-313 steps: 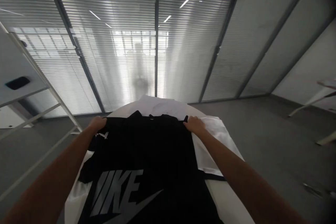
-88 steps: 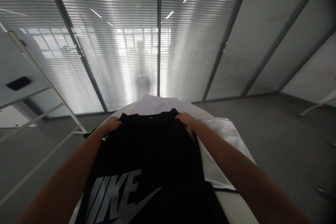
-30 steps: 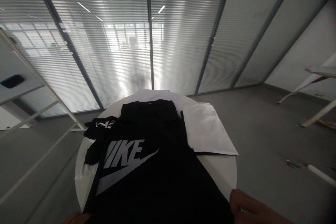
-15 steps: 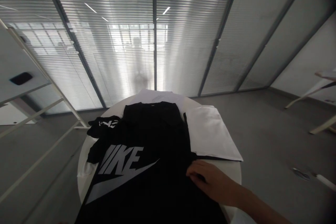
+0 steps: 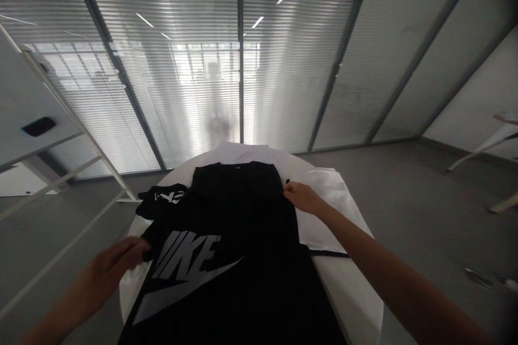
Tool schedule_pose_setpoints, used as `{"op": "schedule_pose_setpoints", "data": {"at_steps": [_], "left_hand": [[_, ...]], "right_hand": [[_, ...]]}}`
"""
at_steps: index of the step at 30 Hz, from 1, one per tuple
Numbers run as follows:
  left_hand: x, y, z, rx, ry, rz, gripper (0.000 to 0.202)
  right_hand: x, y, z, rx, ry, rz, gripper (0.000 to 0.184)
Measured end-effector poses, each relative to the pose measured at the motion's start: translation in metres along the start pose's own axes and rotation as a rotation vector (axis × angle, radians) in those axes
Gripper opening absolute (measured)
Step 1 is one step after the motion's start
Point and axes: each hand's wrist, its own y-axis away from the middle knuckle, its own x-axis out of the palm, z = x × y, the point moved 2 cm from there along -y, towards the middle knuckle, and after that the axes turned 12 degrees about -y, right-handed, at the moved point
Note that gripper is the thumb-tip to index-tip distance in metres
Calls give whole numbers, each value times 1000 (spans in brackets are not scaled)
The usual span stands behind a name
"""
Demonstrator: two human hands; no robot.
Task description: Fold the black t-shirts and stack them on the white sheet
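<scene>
A black T-shirt (image 5: pixel 251 237) with a large grey NIKE print lies spread on a round white table (image 5: pixel 356 291), its neckline at the far side. My right hand (image 5: pixel 303 198) is closed in a pinch at the shirt's right edge, close to the shoulder. On the opposite side, my left hand (image 5: pixel 115 264) has its fingers together at the left sleeve, slightly blurred, and the sleeve's edge is between the fingertips. Beneath the right forearm lies a folded white garment (image 5: pixel 327 199), partly covered by that arm.
A folded black garment with white lettering (image 5: pixel 162 199) sits at the table's left. White cloth (image 5: pixel 243 152) lies behind the neckline. A whiteboard stand (image 5: pixel 93 145) is at the left; glass panels with blinds (image 5: pixel 279 91) rise behind. Furniture legs (image 5: pixel 473 153) stand at right.
My right hand has moved away from me, from the shirt's lower right side up to its shoulder edge. My left hand has come into view at the left sleeve.
</scene>
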Motion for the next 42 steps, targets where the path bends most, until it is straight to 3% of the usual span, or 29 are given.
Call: {"op": "schedule_pose_setpoints", "data": {"at_steps": [3,6,11,16,25,30,34,39,42], "left_hand": [[25,-74,-41,-84,414,-33,32],[69,-144,-82,-140,713,-16,34],[143,-239,-116,-279,714,19,43],[182,-292,-120,-310,676,36,49],[207,-331,-125,-305,593,82,56],[208,-337,-127,-262,617,118,56],[210,-332,-137,-218,674,129,56],[206,-311,-160,-214,681,80,54],[194,-299,-176,-217,705,202,56]], "right_hand": [[8,-29,-15,145,-68,15,20],[19,-49,-20,187,-95,37,24],[30,-76,-21,261,-94,55,33],[29,-103,-28,306,-104,13,33],[28,-137,-28,262,-349,-49,16],[18,-151,-12,177,-615,-97,31],[7,-157,9,155,-725,-155,37],[13,-145,41,144,-753,-108,27],[22,-133,62,115,-745,-18,24]]}}
